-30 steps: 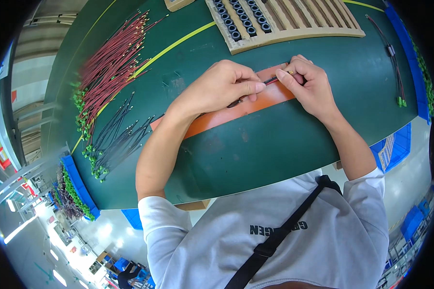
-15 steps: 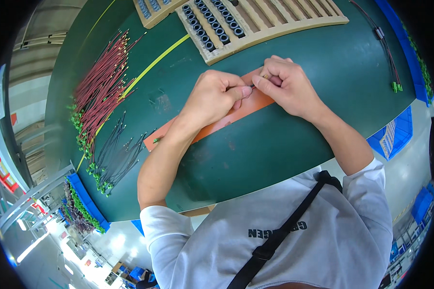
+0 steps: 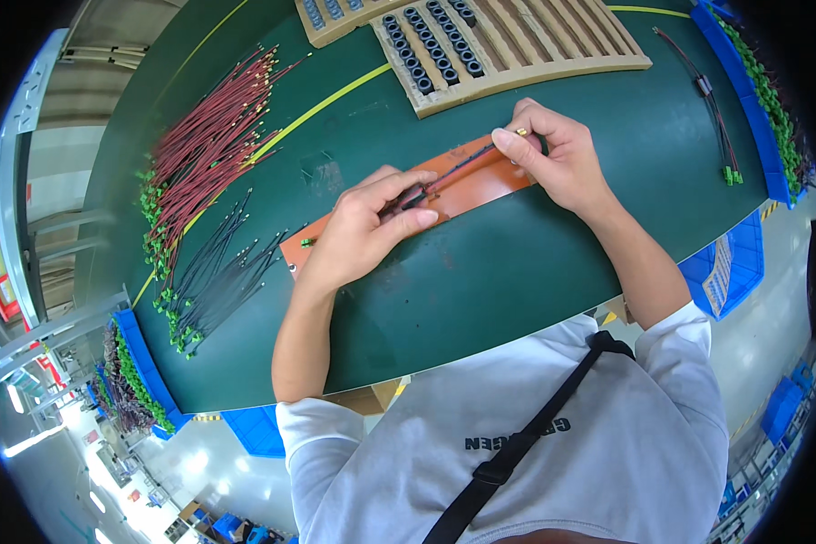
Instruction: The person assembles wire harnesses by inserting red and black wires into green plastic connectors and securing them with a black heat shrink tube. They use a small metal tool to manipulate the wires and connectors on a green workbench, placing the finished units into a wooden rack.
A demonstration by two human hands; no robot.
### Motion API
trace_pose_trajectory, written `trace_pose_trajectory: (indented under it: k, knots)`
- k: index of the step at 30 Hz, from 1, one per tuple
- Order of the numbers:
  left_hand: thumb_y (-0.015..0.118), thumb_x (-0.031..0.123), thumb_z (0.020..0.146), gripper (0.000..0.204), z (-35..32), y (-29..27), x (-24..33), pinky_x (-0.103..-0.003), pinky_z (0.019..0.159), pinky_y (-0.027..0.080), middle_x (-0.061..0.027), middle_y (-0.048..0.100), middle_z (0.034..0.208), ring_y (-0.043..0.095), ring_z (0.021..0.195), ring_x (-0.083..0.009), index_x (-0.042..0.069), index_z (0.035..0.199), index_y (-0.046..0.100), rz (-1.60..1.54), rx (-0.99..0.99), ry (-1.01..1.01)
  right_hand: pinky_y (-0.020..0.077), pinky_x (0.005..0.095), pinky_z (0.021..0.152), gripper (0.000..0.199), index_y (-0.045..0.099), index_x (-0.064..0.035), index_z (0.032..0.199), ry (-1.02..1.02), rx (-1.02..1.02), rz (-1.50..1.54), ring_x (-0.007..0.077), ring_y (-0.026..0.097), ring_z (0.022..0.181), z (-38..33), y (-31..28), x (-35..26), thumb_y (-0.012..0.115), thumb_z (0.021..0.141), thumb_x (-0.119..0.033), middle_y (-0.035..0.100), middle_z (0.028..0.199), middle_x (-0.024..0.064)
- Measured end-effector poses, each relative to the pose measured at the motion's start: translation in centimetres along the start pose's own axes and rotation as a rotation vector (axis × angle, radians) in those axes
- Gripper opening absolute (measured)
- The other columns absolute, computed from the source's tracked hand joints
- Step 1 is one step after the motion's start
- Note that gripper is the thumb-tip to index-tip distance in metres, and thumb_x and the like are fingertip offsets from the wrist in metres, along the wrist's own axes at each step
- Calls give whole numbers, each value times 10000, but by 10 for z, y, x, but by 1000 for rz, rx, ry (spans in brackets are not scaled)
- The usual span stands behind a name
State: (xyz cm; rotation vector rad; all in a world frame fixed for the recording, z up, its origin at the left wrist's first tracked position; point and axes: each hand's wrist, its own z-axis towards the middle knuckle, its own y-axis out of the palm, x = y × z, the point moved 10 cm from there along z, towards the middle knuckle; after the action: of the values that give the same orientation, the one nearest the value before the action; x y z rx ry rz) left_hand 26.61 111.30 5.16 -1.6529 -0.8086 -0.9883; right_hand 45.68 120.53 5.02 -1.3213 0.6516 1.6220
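The left hand (image 3: pixel 367 227) sits low of centre in the frame, fingers closed round one end of a thin wire pair (image 3: pixel 458 168) (one red, one black, as far as can be told); the right hand (image 3: pixel 553 154), up and to the right, pinches the other end, where a small brass terminal (image 3: pixel 520 132) shows at the fingertips; both hands are narrow, each gripping the wire, which is stretched nearly straight between them just above an orange strip (image 3: pixel 490 177) lying on the green bench (image 3: pixel 517 272).

The likely trouble is tension; pulled too hard, the thin wire could slip from the left pinch or strain at the terminal crimp; a slack grip on the right could let the tiny terminal twist out of line. The strip looks loose on the bench, so a nudge from either hand might slide it askew. The left fingers hide their end of the wire, so what is there cannot be told.

The wire looks slim, flexible and light; it would kink easily if bent sharply.

Farther off, black leads (image 3: pixel 218 281) with green ends fan out at mid-left; a bundle of red leads (image 3: pixel 208 145) lies beyond them at upper left; a wooden tray (image 3: pixel 553 63) holding dark rings crosses the top; another lead (image 3: pixel 712 118) lies at upper right beside a blue bin (image 3: pixel 743 63).
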Motion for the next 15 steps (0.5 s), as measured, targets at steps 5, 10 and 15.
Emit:
trace_pose_trajectory:
  k: [5,10,15]
  knots:
    - [699,98,988,336,-4,-4,-19,-282,916,515,-82,712,1115,650,1008,-132,-39,1294,687,-254,18,-43,331,283,609,338,577,-23,756,74,-23,33,85,366,665,-2,3,0,739,980,-218,395,695,-31]
    - [708,40,967,321,-12,-5,-34,-277,923,516,-95,713,1143,654,997,-133,-45,1276,695,-267,142,-37,296,278,578,431,513,-57,693,167,-59,103,70,328,644,-2,8,14,737,989,-275,361,654,-61]
    - [732,70,956,294,-14,-4,-33,-258,829,502,-70,719,1054,630,911,-118,-17,1237,727,-202,179,1,281,271,558,440,510,-60,684,217,-69,144,58,318,626,-4,8,22,737,990,-279,357,639,-69]
